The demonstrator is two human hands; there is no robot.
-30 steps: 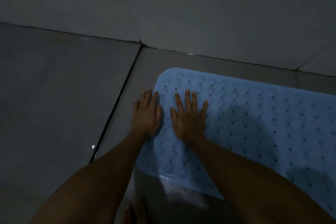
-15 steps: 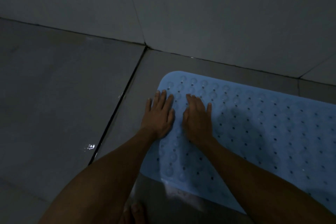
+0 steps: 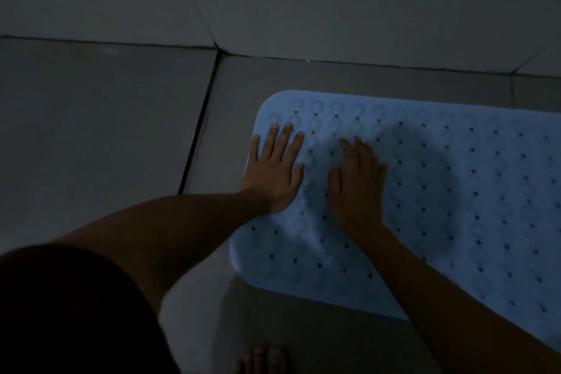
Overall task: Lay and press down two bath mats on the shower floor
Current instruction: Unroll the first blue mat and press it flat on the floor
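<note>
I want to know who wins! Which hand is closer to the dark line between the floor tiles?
Left. The left hand lies flat at the blue bath mat's edge nearest the grout line; the right hand rests farther in on the mat.
</note>
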